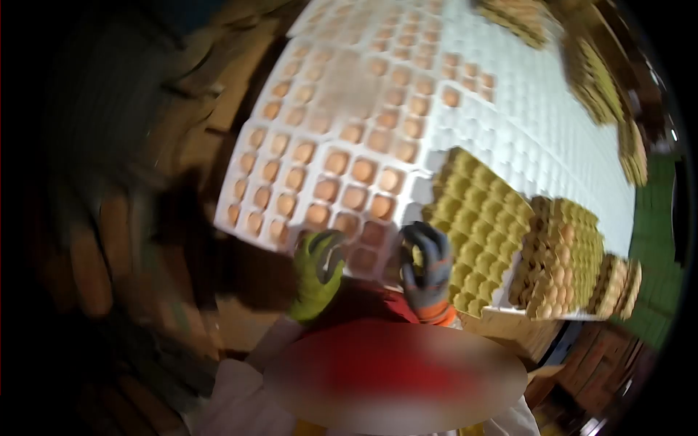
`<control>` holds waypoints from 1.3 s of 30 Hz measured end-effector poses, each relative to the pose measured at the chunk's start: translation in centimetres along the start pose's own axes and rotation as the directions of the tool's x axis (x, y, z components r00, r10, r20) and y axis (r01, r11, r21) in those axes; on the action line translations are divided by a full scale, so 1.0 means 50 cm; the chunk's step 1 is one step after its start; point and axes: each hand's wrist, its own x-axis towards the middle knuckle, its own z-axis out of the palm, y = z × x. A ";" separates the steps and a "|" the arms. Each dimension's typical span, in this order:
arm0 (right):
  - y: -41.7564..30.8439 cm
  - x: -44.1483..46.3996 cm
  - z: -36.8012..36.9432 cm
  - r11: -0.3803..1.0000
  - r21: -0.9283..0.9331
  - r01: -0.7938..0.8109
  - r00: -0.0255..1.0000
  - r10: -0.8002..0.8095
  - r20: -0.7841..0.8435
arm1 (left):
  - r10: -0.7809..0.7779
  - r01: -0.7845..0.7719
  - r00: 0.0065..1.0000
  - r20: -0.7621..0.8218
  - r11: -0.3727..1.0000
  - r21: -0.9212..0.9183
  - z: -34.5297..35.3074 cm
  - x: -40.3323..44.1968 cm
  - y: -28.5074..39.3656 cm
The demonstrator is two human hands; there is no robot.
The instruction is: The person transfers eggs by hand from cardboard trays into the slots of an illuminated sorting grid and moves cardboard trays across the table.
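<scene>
My left hand (320, 275), in a yellow-green glove with grey on it, is at the near edge of a white egg tray (302, 190). Its fingers are curled closed. To the right, my right hand (427, 269), in a grey glove with an orange cuff, is closed too, beside a yellow-green cardboard egg tray (483, 225). Blur hides what either hand holds, if anything. Between the hands, brown eggs (374, 233) look darker and reddish. More brown eggs (363, 170) sit in the white tray's cups just beyond.
More white trays (509, 131) spread across the table, some cups holding eggs. Stacked cardboard trays (582, 247) stand at the right edge, with eggs (558, 280) along one side. Further cardboard trays (596, 83) are at the far right, near a green surface (660, 218).
</scene>
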 end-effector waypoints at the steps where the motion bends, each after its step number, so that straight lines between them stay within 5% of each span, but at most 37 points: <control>1: 0.030 -0.001 -0.049 0.996 -0.008 -0.093 0.992 0.092 -0.084 | 0.120 -0.124 0.990 0.074 0.990 0.062 0.027 0.012 0.006; 4: 0.177 -0.113 -0.149 0.803 -0.398 -0.444 0.886 0.328 -0.327 | 0.165 -0.195 0.959 0.231 0.975 0.110 0.100 0.042 0.061; 7: 0.238 -0.228 -0.197 0.605 -0.471 -0.642 0.763 0.560 -0.323 | 0.300 -0.343 0.923 0.239 0.926 0.160 0.153 0.053 0.087; 8: 0.254 -0.252 -0.180 0.651 -0.455 -0.608 0.793 0.518 -0.320 | 0.326 -0.369 0.916 0.233 0.914 0.170 0.169 0.049 0.096; 10: 0.216 -0.221 -0.183 0.518 -0.509 -0.687 0.715 0.604 -0.351 | 0.334 -0.397 0.895 0.296 0.898 0.188 0.194 0.048 0.094; 13: 0.235 -0.210 -0.200 0.395 -0.407 -0.824 0.534 0.782 -0.322 | 0.312 -0.371 0.899 0.307 0.915 0.158 0.198 0.048 0.092; 14: 0.237 -0.213 -0.203 0.467 -0.291 -0.835 0.543 0.785 -0.299 | 0.257 -0.308 0.908 0.331 0.944 0.114 0.198 0.042 0.077; 15: 0.237 -0.222 -0.202 0.531 -0.175 -0.829 0.559 0.781 -0.280 | 0.101 -0.083 0.947 0.306 0.994 -0.070 0.205 0.025 0.042; 16: 0.244 -0.223 -0.206 0.589 -0.059 -0.806 0.581 0.769 -0.267 | 0.009 0.106 0.966 0.259 0.899 -0.426 0.214 0.020 0.034; 18: 0.196 -0.193 -0.253 0.715 -0.174 -0.677 0.726 0.609 -0.320 | 0.042 0.025 0.965 0.257 0.967 -0.253 0.159 0.033 0.085; 19: 0.166 -0.172 -0.303 0.813 -0.074 -0.577 0.783 0.526 -0.332 | 0.144 -0.103 0.967 0.209 0.976 -0.194 0.140 0.049 0.070; 21: 0.144 -0.140 -0.413 0.941 0.075 -0.329 0.860 0.331 -0.387 | 0.164 -0.106 0.974 0.155 0.939 -0.326 0.151 0.064 0.114; 23: 0.197 -0.150 -0.503 0.950 0.067 -0.304 0.822 0.297 -0.487 | -0.017 0.094 0.990 0.142 0.829 -0.552 0.215 0.049 0.249; 24: 0.233 -0.157 -0.557 0.955 0.065 -0.290 0.802 0.279 -0.528 | 0.195 -0.154 0.974 0.114 0.942 -0.299 0.259 0.054 0.307; 25: 0.302 -0.179 -0.615 0.972 0.084 -0.220 0.772 0.226 -0.594 | 0.284 -0.245 0.941 0.185 0.947 -0.208 0.308 0.053 0.362; 26: 0.387 -0.213 -0.686 0.983 0.101 -0.154 0.730 0.182 -0.659 | 0.349 -0.246 0.898 0.267 0.903 -0.353 0.364 0.038 0.470; 28: 0.497 -0.287 -0.866 0.868 0.423 -0.261 0.653 0.481 -0.585 | 0.468 -0.138 0.778 0.419 0.778 -0.612 0.479 0.009 0.687; 29: 0.516 -0.320 -0.957 0.808 0.528 -0.262 0.601 0.565 -0.565 | 0.544 -0.207 0.684 0.487 0.784 -0.586 0.538 -0.002 0.748; 30: 0.599 -0.367 -1.033 0.887 0.344 -0.308 0.611 0.462 -0.643 | 0.611 -0.280 0.574 0.546 0.772 -0.570 0.598 -0.014 0.809; 32: 0.711 -0.438 -1.157 0.859 0.360 -0.364 0.584 0.511 -0.631 | 0.683 -0.447 0.358 0.637 0.724 -0.526 0.699 -0.044 0.910; 34: 0.840 -0.498 -1.247 0.845 0.289 -0.451 0.624 0.530 -0.574 | 0.792 -0.546 0.431 0.432 0.610 -0.574 0.753 -0.108 0.900; 35: 0.916 -0.521 -1.269 0.844 0.254 -0.472 0.647 0.527 -0.550 | 0.706 -0.365 0.412 0.577 0.708 -0.605 0.753 -0.124 0.899; 38: 1.043 -0.514 -1.229 0.686 0.292 -0.666 0.515 0.707 -0.486 | 0.665 -0.257 0.374 0.647 0.744 -0.617 0.721 -0.115 0.846; 39: 1.100 -0.520 -1.198 0.769 -0.006 -0.640 0.640 0.528 -0.558 | 0.630 -0.342 0.433 0.645 0.777 -0.528 0.704 -0.121 0.821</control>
